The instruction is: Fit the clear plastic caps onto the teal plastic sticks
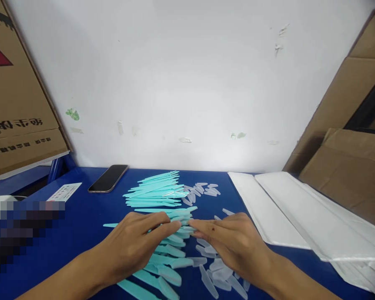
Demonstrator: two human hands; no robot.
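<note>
Left hand [139,239] partly hides several turquoise tools [171,250]; the lowest (closest in view) runs off the bottom edge

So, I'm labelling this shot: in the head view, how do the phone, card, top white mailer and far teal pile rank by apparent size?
1. Top white mailer
2. Far teal pile
3. Phone
4. Card, less surely: pixelation meets its near edge

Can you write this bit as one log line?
left hand: over turquoise tools | right hand: fingertips close to left's | clear pieces: loose, scattered | phone: far left | white envelopes: right side
</note>
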